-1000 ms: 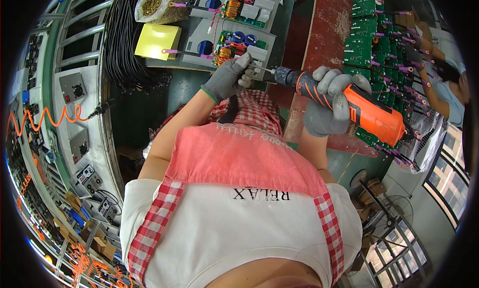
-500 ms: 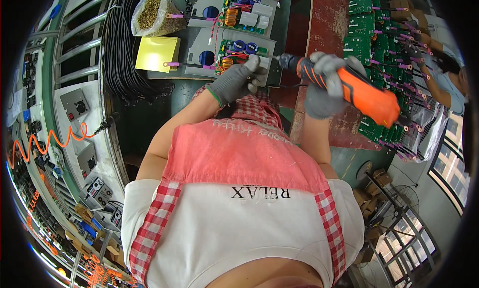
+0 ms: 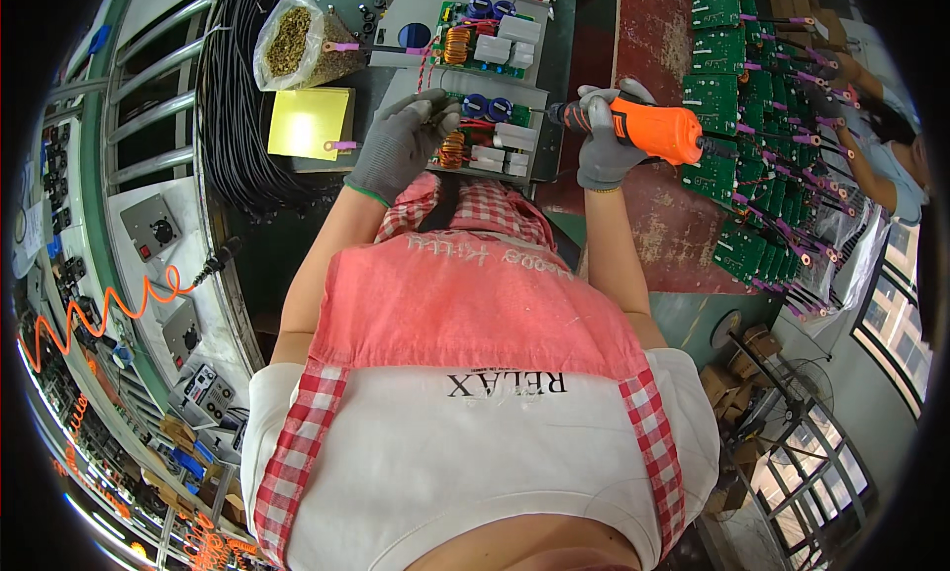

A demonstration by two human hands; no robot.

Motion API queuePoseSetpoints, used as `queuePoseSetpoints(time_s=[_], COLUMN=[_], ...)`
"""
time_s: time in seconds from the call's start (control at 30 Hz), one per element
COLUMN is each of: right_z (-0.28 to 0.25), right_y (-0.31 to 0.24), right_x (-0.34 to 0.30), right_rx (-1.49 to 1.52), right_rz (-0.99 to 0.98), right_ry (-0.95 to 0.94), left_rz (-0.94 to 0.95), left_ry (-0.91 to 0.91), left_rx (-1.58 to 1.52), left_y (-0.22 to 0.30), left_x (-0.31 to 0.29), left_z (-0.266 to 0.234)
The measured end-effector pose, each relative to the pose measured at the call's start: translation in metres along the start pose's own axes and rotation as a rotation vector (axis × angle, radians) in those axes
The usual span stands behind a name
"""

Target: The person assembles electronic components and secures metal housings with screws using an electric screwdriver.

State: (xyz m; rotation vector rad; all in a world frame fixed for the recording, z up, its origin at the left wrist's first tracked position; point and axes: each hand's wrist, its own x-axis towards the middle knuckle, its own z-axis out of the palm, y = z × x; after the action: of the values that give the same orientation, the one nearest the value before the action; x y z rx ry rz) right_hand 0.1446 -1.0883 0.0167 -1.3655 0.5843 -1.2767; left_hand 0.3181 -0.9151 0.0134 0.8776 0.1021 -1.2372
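Note:
My right hand (image 3: 608,147), in a grey glove, grips an orange and black power screwdriver (image 3: 661,130). Its tip points left, at the right edge of the nearer grey metal plate (image 3: 539,136). On that plate sits a green circuit board (image 3: 477,134) with blue capacitors, a copper coil and white blocks. My left hand (image 3: 396,147), also gloved, is over the plate's left part. Its fingers are drawn together by the board's left edge; what they hold, if anything, is hidden. Behind lies a second metal plate (image 3: 404,5) with a similar board (image 3: 485,47).
A bag of small brass-coloured parts (image 3: 297,47) and a yellow pad (image 3: 309,122) lie left of the plates. Black cables (image 3: 233,106) hang further left. Rows of green boards (image 3: 714,96) with purple-ended leads stand at right, near another person (image 3: 896,175).
My left hand has moved left, from the board's middle to its left edge. My right hand has shifted slightly left with the screwdriver, which now lies more level.

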Motion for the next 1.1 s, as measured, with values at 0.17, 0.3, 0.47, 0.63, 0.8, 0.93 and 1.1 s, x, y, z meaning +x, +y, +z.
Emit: queuePoseSetpoints(time_s=[0.17,0.3,0.47,0.63,0.8,0.93,1.1], right_z=[-0.008,-0.005,-0.005,0.001,0.025,0.061,0.085], right_y=[0.001,0.005,0.014,0.006,-0.024,-0.067,-0.078], right_x=[0.003,0.005,0.013,0.028,0.033,0.035,0.037], right_rx=[-0.016,0.039,-0.001,-0.013,0.077,0.372,0.473], right_rz=[0.042,0.187,0.121,0.207,0.135,-0.072,-0.085], right_ry=[-0.086,-0.298,-0.29,-0.283,-0.205,-0.299,-0.359], left_rz=[0.033,0.0,-0.198,-0.262,-0.245,-0.334,-0.381], left_ry=[0.016,-0.08,-0.105,-0.14,0.024,-0.143,-0.155], left_rx=[-0.086,-0.025,-0.144,-0.152,-0.013,-0.24,-0.415], left_y=[-0.003,-0.01,-0.018,-0.029,-0.021,-0.021,-0.016], left_x=[0.012,0.031,0.048,0.061,0.057,0.065,0.067], left_z=[-0.001,-0.017,-0.025,-0.037,-0.01,-0.022,-0.014])
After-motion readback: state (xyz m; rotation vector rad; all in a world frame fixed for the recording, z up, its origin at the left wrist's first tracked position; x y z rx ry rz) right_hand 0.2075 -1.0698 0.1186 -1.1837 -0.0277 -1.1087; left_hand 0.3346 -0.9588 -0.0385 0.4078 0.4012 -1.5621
